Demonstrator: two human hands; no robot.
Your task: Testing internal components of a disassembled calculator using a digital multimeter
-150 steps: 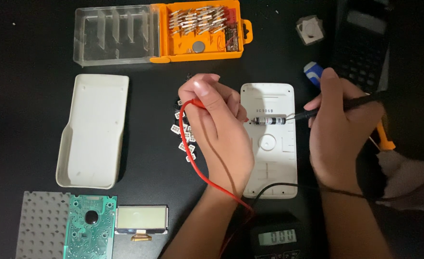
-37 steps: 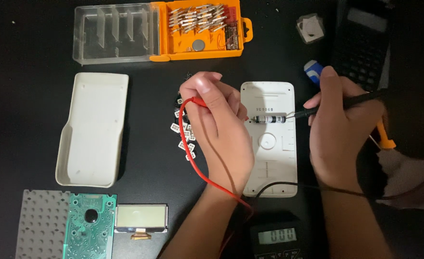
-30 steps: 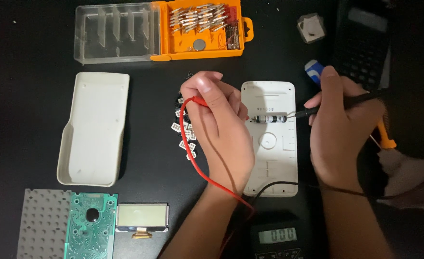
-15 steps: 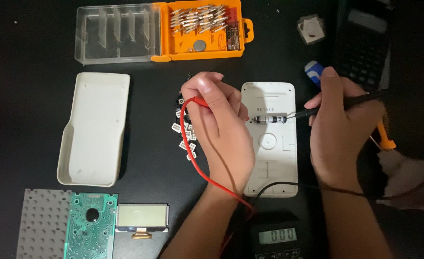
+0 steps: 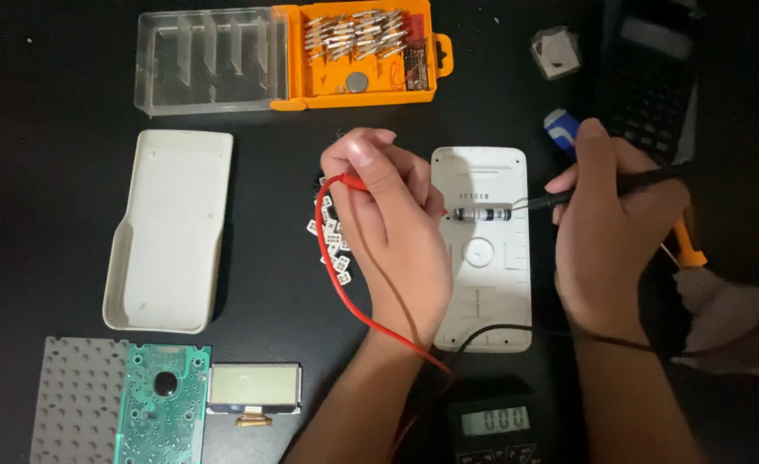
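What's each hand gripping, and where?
Left hand pinches the red-leaded probe near its tip; right hand holds the black probe mid-shaft, pen-style.

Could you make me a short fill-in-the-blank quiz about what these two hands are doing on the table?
1. The left hand holds a probe whose wire is ____.
2. The right hand holds a black probe to one end of a small ____ lying on the white back cover.
3. The bit case at the top has an ____ tray.
4. The green circuit board lies at the bottom ____ of the view.

Missing words: red; battery; orange; left
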